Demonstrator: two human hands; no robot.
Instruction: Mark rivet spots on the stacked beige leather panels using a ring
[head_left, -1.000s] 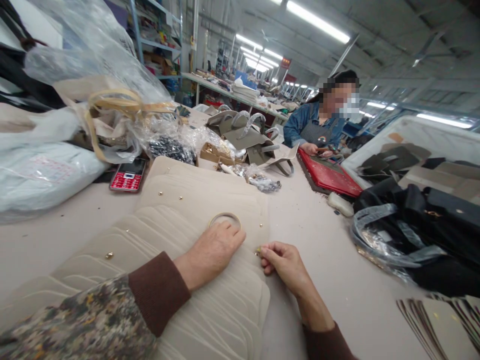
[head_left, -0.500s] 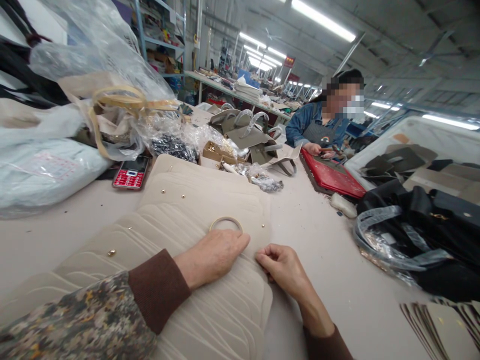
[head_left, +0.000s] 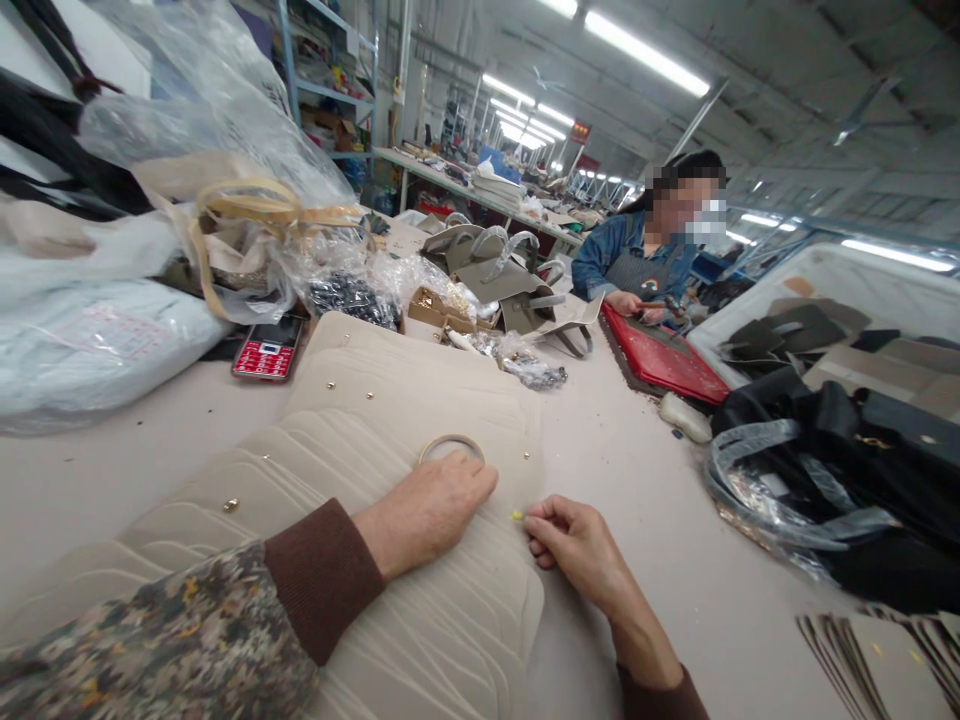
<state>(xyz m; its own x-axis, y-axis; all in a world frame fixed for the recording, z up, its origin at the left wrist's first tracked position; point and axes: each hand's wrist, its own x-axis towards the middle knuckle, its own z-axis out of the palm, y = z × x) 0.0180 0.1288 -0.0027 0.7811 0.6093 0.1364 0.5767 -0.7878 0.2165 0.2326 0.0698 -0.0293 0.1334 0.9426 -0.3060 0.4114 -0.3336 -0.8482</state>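
A stack of beige quilted leather panels [head_left: 390, 420] with small gold studs lies on the table in front of me. My left hand [head_left: 427, 505] rests on the top panel with its fingers curled, next to a roll of tape [head_left: 451, 446]. At the panel's right edge, my right hand [head_left: 574, 545] pinches a small gold stud [head_left: 517, 516] between thumb and forefinger.
Plastic bags of parts and straps [head_left: 247, 230] pile up at the left, with a red phone [head_left: 268, 355] beside them. Grey handbags [head_left: 502, 275] stand beyond. A person in a denim jacket [head_left: 637, 265] works on a red mat [head_left: 664, 360]. Black bags [head_left: 847, 450] crowd the right.
My right hand closed in against the panel edge half a second ago, then drew back slightly, and the gold stud shows again at its fingertips. My left hand has stayed put.
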